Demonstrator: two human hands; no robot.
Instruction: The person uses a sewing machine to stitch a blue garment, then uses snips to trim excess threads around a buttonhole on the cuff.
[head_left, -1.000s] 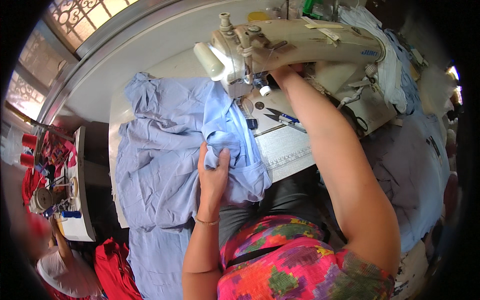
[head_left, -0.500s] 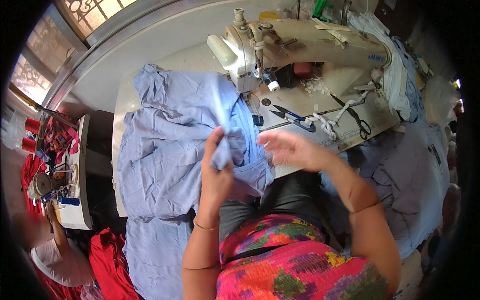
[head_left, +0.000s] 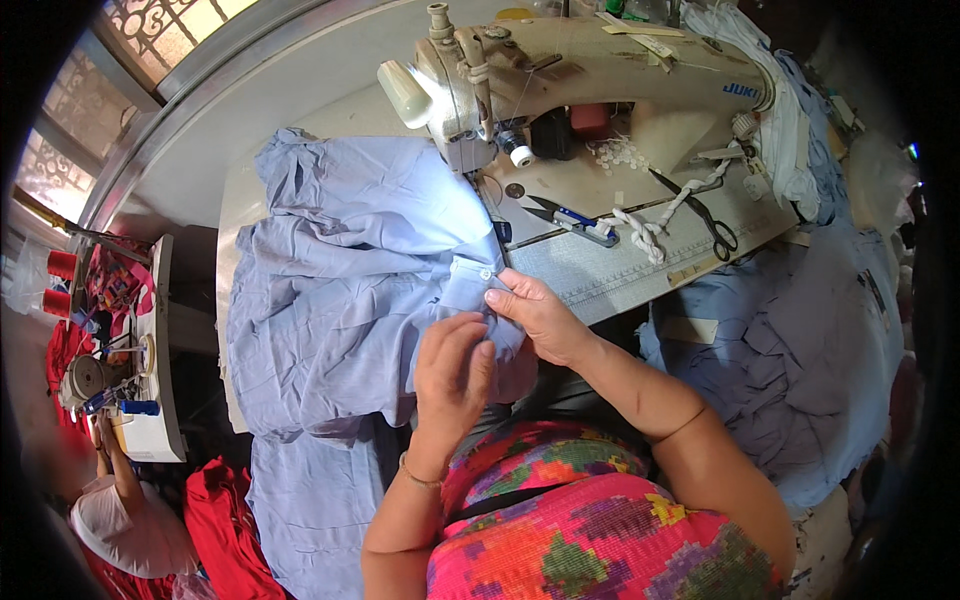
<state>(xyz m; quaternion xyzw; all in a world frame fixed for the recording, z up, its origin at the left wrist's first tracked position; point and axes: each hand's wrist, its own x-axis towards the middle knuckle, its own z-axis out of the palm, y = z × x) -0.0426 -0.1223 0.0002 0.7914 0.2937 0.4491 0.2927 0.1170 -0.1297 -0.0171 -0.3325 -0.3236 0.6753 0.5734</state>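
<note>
Two right-hand fingers (head_left: 506,303) pinch blue garment (head_left: 340,270); left fingers (head_left: 452,335) loosely curled.

The light-blue garment (head_left: 330,260) is matt, creased woven cloth, thin-looking; the small button (head_left: 485,274) on it looks like white plastic with a slight shine. The sewing machine (head_left: 590,75) wears smooth cream paint, stained and faintly glossy. Along the near edge of the table (head_left: 238,190), a metal plate (head_left: 600,285) gleams dully. The thread snips (head_left: 575,222) have metal blades; the scissors (head_left: 718,236) are dark metal. The knotted cord (head_left: 648,240) looks matt and fibrous.
</note>
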